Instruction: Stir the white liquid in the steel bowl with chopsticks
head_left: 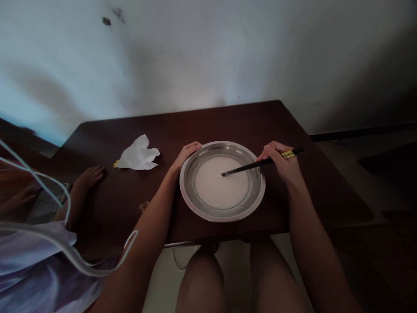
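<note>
A wide metal bowl (221, 216) stands near the front edge of the table, with a smooth, milky-white liquid (218, 187) in it. My left hand (188, 153) rests at the bowl's upper left, its fingers closed around the rim. Black chopsticks (243, 167) with gold bands are gripped in my right hand (276, 157) at the bowl's right side. They slant down to the left, and their tips touch the liquid close to its middle.
On the dark wooden table (182, 124) lies a crumpled white plastic bag (138, 154). A small tan scrap (143, 206) is beside my left forearm. Another person's hand (91, 176) rests on the table's left part. White cables (70, 250) hang at left; a wall (202, 52) stands behind.
</note>
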Available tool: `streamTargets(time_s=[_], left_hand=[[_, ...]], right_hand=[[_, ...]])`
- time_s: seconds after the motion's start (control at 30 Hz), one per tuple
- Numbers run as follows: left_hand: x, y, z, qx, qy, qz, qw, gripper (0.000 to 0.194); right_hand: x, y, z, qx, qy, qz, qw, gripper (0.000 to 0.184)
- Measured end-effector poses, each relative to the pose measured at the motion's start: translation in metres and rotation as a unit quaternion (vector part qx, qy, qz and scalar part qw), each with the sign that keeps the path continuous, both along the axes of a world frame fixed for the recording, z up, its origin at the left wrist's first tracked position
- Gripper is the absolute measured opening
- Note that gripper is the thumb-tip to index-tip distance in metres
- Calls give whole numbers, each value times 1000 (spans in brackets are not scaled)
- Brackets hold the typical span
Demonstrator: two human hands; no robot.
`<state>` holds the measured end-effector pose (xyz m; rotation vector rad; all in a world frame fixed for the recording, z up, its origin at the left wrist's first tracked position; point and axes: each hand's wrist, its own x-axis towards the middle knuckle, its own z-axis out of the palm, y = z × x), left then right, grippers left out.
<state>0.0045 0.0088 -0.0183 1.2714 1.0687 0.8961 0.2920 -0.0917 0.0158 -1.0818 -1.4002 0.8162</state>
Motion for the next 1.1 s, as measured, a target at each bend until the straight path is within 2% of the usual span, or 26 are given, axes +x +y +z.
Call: streamTargets(time_s=[0.13, 0.27, 0.4, 0.47, 0.57, 0.7, 0.83, 0.97, 1.1], left_hand=[[1, -1, 2, 1, 3, 8, 1000, 21], [2, -2, 5, -5, 0, 4, 1000, 21], [2, -3, 7, -5, -1, 2, 1000, 23], [2, -3, 7, -1, 5, 2, 1000, 23], [2, -4, 9, 2, 10, 0, 1000, 23], [2, -5, 9, -7, 6, 4, 1000, 26], [1, -4, 7, 1, 7, 4, 1000, 26], [1, -3, 5, 2, 8, 0, 1000, 28], [1, -3, 3, 1, 6, 0, 1000, 27]], right_hand=[[-1, 0, 0, -21, -12, 50, 998, 31], [-1, 0, 0, 0, 18, -12, 1000, 32], [-1, -1, 1, -28, 10, 52, 998, 31], [-1, 0, 0, -17, -2, 35, 999, 29], [-1, 0, 0, -6, 29, -3, 1000, 32], [-1, -1, 1, -26, 6, 54, 998, 30], [-1, 0, 2, -4, 12, -8, 1000, 31], [-1, -1, 2, -26, -2, 52, 998, 31], [-2, -1, 2, -3, 0, -2, 1000, 30]])
